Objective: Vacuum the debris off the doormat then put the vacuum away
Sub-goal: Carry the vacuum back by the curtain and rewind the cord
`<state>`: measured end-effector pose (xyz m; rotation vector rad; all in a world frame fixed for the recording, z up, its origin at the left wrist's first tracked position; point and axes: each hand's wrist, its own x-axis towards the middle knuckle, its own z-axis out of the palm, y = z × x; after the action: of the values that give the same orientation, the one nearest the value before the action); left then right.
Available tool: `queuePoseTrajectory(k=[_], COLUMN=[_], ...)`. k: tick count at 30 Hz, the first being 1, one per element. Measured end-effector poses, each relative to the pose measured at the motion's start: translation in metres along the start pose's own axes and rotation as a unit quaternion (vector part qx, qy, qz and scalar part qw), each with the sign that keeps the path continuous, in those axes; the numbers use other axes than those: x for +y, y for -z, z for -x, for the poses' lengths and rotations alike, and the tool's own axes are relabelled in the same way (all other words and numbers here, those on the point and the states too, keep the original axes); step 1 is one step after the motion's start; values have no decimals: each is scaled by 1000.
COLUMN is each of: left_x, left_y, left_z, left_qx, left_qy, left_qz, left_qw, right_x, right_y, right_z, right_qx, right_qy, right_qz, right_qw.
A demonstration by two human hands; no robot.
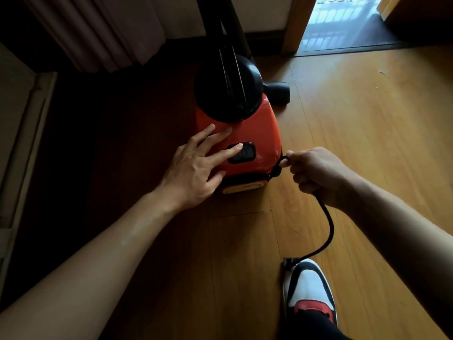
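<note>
While the left hand (193, 168) rests flat on the vacuum (257, 128), the right grip (318, 175) pinches its cord (328, 229) alongside.

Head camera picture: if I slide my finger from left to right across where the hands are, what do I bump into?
left hand → black button on the red vacuum → right hand, pinching the black cord

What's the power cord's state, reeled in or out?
Out: cord runs from the vacuum's rear through the right hand to the plug by the shoe.
</note>
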<state>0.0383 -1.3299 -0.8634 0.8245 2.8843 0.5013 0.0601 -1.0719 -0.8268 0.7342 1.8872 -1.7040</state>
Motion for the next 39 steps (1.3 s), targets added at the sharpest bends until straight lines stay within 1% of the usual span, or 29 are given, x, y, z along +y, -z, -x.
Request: queuePoseTrajectory(k=[2,4,6,8,12,16,21,24,26,27,29,30,32,34,37,39], left_x=[0,2,5,7,8,7,2,-2,-5,-6,-6,-6,-6,-6,-6,-7], left_y=[0,0,0,0,1,3,2,-1,-2,-3,-5,-6,-8,-10,-11,-11], left_z=[1,1,0,0,-1,-1,0,0,0,0,1,1,1,1,1,0], left_qx=[4,8,13,16,8,7,7,17,19,19,18,19,22,22,26,31], left_qy=[1,5,11,17,20,14,9,-4,-10,-13,-17,-18,-19,-22,-24,-24], left_qz=[2,3,0,6,22,21,10,-9,-17,-21,-30,-36,-47,-55,-58,-54], left_qw=[1000,1000,1000,1000,1000,1000,1000,1000,1000,1000,999,999,998,998,998,998], right_x=[3,13,23,29,48,62,72,84,97,105,118,121,118,113,116,119], right_y=[-25,-52,-75,-95,-133,-161,-176,-174,-168,-164,-153,-147,-137,-128,-110,-93], right_z=[12,24,30,28,26,23,3,-11,-20,-24,-32,-37,-51,-61,-66,-66], right_qx=[37,49,64,85,125,126,90,61,21,-12,-72,-85,-84,-70,-58,-46], right_qy=[24,69,107,131,166,186,173,159,146,131,85,59,18,-2,-3,14], right_qz=[39,94,115,113,71,57,57,86,137,150,140,137,143,133,118,145], right_qw=[998,992,986,981,976,973,979,982,980,980,984,985,986,989,991,988])
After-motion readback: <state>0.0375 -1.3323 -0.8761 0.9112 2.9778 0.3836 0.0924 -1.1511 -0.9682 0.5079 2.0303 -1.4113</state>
